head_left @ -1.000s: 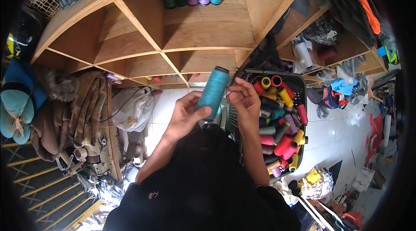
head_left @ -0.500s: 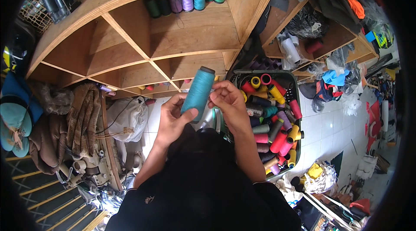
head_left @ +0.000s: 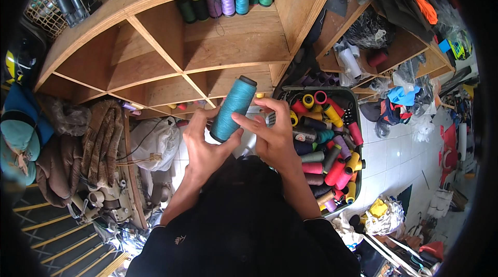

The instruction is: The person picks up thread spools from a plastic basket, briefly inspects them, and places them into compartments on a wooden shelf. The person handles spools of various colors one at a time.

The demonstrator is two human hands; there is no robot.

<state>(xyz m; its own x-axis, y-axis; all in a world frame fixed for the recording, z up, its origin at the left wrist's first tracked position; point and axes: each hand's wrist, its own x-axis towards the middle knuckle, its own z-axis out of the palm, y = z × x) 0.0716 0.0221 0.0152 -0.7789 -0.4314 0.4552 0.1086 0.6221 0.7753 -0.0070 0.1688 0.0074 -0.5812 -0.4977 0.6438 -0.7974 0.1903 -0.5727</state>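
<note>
A large spool of teal thread (head_left: 234,110) with a dark end stands tilted in front of my chest, its top leaning right. My left hand (head_left: 201,141) is closed around its lower part, thumb at the bottom edge and fingers behind. On the right, my right hand (head_left: 278,132) has its fingers apart, and one fingertip rests against the spool's side. Another finger reaches toward the upper end. No loose thread can be made out between them. Beyond both hands is a wooden shelf unit (head_left: 233,48) with a row of green, purple and blue spools (head_left: 227,3) in its top compartment.
To my right sits a dark-rimmed bin (head_left: 359,147) heaped with red, yellow, purple and dark thread spools (head_left: 334,170). A white plastic bag (head_left: 154,144) and brown fabric (head_left: 104,137) are at the left. Bags and cloth (head_left: 402,98) clutter the right.
My right hand has shifted from the spool's upper edge, its fingers spreading and one now touching the side. The spool has tilted slightly and moved a little left in my left hand.
</note>
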